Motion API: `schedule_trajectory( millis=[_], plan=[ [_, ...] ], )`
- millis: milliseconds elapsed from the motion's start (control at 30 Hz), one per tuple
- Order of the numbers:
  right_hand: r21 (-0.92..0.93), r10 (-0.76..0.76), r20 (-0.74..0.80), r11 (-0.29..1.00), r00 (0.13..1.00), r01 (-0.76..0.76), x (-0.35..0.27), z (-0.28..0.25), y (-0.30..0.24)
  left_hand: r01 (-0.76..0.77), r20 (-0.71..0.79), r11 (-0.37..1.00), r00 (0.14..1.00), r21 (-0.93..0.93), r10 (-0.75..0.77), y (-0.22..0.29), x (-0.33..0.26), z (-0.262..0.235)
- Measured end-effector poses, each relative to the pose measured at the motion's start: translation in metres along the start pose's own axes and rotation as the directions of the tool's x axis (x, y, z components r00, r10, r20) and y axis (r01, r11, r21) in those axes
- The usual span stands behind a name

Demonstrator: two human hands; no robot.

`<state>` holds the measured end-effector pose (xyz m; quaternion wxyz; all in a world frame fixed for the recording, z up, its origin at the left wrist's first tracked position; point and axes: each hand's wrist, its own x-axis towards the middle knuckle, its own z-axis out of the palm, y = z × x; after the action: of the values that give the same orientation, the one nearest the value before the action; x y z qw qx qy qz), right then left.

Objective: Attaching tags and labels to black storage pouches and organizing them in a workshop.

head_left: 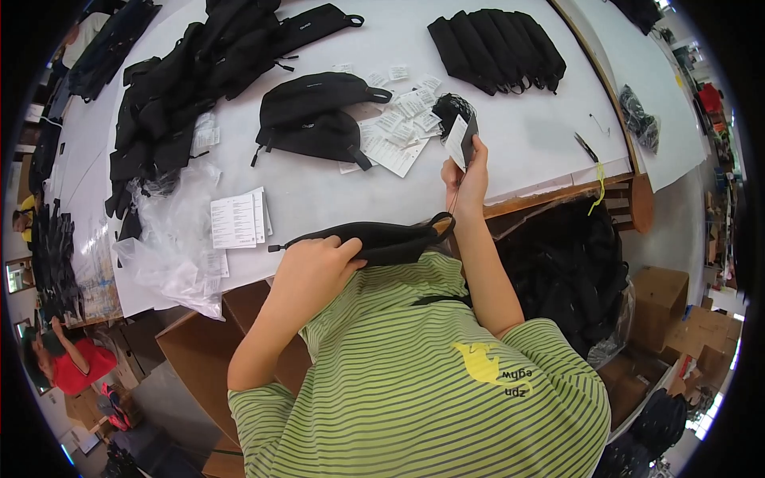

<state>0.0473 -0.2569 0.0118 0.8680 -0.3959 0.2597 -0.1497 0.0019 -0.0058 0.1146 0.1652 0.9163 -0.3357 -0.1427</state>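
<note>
the right hand (466, 179) has its fingers pinched together on a small white-and-black hang tag (460, 140), holding it upright above the near edge of the white table (526, 135). the left hand (319, 263) has its fingers curled over a flat black pouch (382, 239), clamping it against the person's green striped shirt (430, 382) just below the table edge. beyond the tag lies a scatter of white paper tags (398, 127), with two black waist bags (319, 115) beside them. a row of folded black bags (498, 48) lies farther back, clear plastic wrappers (171, 247) at the left, cardboard boxes (657, 299) at the right.
</note>
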Motion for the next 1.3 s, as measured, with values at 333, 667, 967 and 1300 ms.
schedule_trajectory(
  millis=[333, 667, 967, 1300],
  plan=[
    [-0.501, 0.061, 0.46, 0.841, 0.886, 0.203, -0.025, 0.013, -0.032, -0.055, -0.081, 0.996, 0.996, -0.074, 0.049, -0.004, 0.002, 0.016],
    [-0.728, 0.614, 0.575, 0.083, 0.54, 0.681, -0.075, 0.008, -0.043, -0.366, -0.336, 0.903, 0.899, -0.224, 0.281, 0.0, 0.014, 0.036],
    [-0.806, 0.658, 0.5, 0.115, 0.563, 0.581, -0.08, -0.012, -0.059, -0.044, 0.101, 0.728, 0.983, -0.685, 0.154, -0.024, 0.074, 0.032],
    [-0.719, 0.579, 0.593, 0.066, 0.56, 0.692, -0.088, -0.012, -0.084, -0.081, -0.263, 0.996, 0.961, 0.031, 0.086, -0.06, 0.195, 0.07]
  ],
)
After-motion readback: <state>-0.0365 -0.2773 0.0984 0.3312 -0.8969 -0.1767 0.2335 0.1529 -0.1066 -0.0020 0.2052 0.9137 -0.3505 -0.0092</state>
